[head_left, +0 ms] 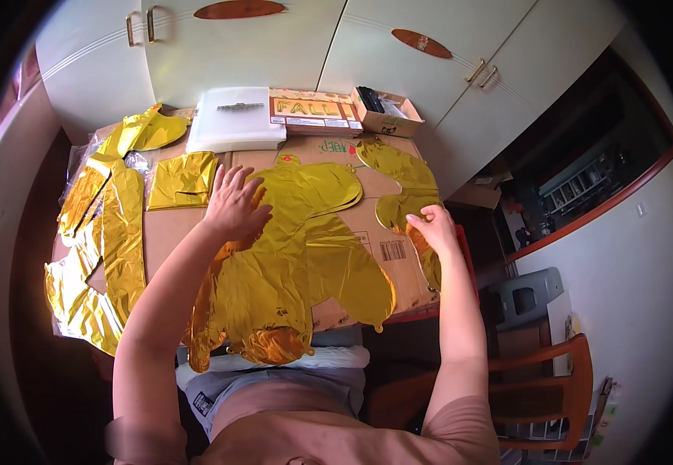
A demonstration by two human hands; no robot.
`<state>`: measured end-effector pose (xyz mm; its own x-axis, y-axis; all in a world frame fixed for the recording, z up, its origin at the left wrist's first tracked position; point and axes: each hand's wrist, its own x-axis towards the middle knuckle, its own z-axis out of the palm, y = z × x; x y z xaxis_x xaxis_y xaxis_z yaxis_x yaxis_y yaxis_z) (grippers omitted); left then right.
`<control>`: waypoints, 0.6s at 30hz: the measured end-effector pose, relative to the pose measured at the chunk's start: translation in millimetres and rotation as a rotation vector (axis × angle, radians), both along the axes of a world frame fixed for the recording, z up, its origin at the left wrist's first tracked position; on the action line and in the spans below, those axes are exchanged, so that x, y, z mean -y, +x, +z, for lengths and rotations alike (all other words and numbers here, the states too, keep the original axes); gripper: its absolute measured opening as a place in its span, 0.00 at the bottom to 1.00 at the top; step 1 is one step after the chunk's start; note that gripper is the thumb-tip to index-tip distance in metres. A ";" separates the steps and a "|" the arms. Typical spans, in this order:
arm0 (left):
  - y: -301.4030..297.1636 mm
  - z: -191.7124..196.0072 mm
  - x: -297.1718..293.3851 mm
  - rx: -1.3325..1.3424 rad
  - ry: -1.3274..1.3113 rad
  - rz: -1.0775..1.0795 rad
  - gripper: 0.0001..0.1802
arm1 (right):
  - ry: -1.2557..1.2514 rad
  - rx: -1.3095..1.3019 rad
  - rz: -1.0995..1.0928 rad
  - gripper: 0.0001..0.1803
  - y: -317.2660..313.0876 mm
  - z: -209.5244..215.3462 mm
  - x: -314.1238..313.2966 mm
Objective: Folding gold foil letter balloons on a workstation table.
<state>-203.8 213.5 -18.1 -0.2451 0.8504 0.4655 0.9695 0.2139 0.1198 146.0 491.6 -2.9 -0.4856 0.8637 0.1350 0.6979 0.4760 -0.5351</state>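
Note:
Flat, uninflated gold foil balloons lie over a cardboard-covered table. My left hand [236, 203] rests with spread fingers at the left edge of the large middle foil balloon [274, 248], whose near end hangs over the table edge by my lap. At the right side, my right hand [436, 231] has its thumb and curled fingers closed at the edge of a narrower, curved foil balloon [398, 174]; its fingertips are partly hidden. Beside my left hand lies a folded gold foil square [184, 180]. Further left, another large foil balloon [123, 240] is spread out, wrinkled.
Along the back stand a white translucent box [236, 128] with a small dark strip on top, a stack of printed flat packs [315, 112] and an open small carton [389, 116]. Bare cardboard [364, 232] shows between balloons. White cabinets [236, 54] rise behind; a wooden chair [546, 387] stands right.

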 end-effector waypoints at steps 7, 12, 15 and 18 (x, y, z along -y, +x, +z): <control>42.9 40.5 -34.6 0.049 0.103 -0.287 0.21 | 0.403 0.005 0.281 0.28 -15.5 1.0 28.1; 96.4 26.5 -96.8 0.107 -0.071 -0.571 0.17 | 0.560 0.190 0.529 0.13 -21.7 -11.3 39.1; 116.5 18.9 -125.1 0.096 -0.131 -0.577 0.17 | 0.661 0.146 0.554 0.06 -26.2 -19.6 35.1; 127.5 7.8 -142.5 0.164 -0.180 -0.498 0.17 | 0.591 0.130 0.509 0.04 -27.3 -12.9 35.9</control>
